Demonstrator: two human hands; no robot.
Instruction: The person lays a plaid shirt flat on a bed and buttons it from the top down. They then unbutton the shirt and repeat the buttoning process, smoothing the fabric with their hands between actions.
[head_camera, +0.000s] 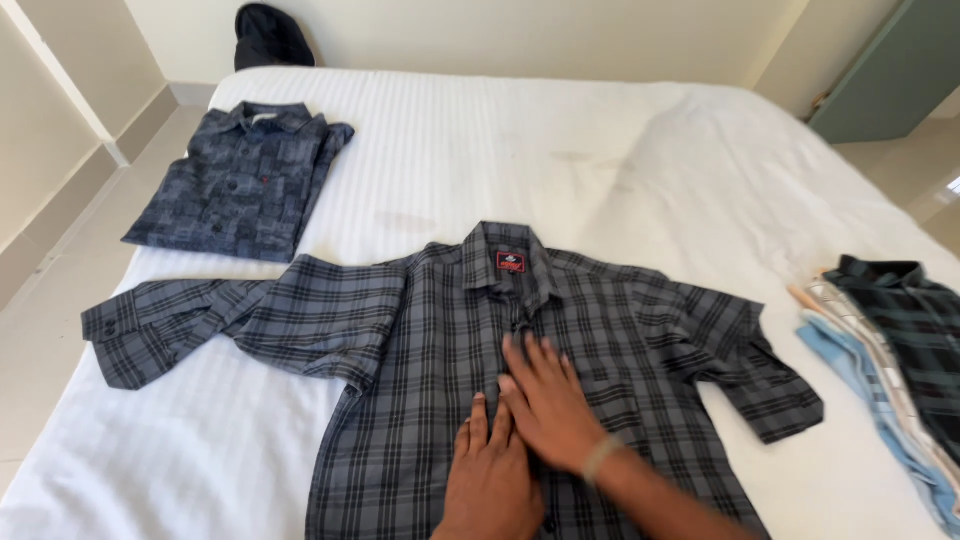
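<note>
Both hands flat, fingers spread, holding nothing: left hand (490, 470) and right hand (548, 400) press the button front of grey plaid shirt (420, 340), spread at bed (600, 160) near edge. Folded blue shirt (240, 180) far-left corner; clothes stack (890, 340) right edge.

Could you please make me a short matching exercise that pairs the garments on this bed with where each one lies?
Things:
1. grey plaid button-up shirt
2. folded dark blue patterned shirt
3. stack of folded shirts with a dark green plaid one on top
4. black cloth item

Places:
A. on the floor beyond the bed's far left corner
B. right edge of the white bed
C. spread flat under both hands
D. far left of the bed

Pairs: 1-C, 2-D, 3-B, 4-A
</note>
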